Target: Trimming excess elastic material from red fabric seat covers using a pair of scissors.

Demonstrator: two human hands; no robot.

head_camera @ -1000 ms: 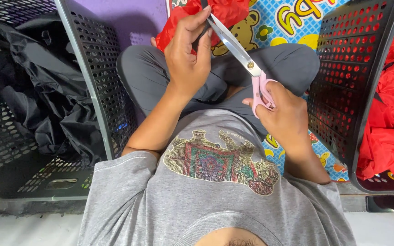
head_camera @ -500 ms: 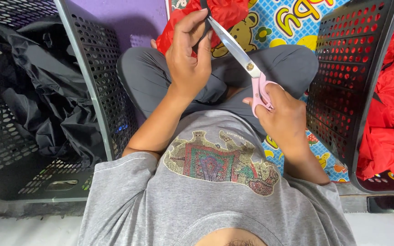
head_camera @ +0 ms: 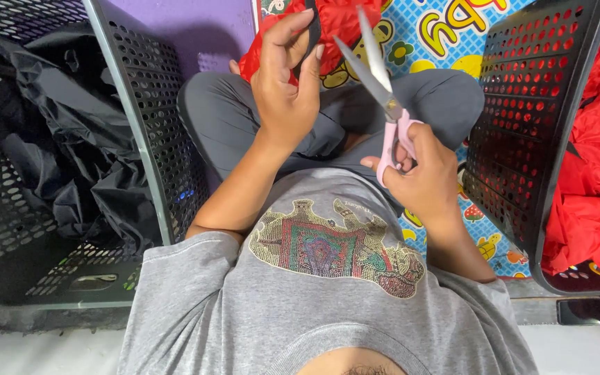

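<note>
The left hand [head_camera: 282,83] pinched a black strip [head_camera: 312,31] of the soft, light, floppy red cloth [head_camera: 338,17] far over the lap, best held taut near the cut, while the right hand [head_camera: 418,177] gripped open pink-handled scissors [head_camera: 383,90].

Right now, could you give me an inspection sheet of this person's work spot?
Surface: colourful cartoon-print mat, partly covered by the crossed legs.
Job's things: red cloth with a black strip; pink-handled scissors, blades open.
Clutter: nothing seen.
Grippers: left hand pinches the black strip; right hand holds the scissors.
Cables: nothing seen.
Surroundings: black perforated basket with black fabric on the left; another basket with red fabric on the right.
</note>
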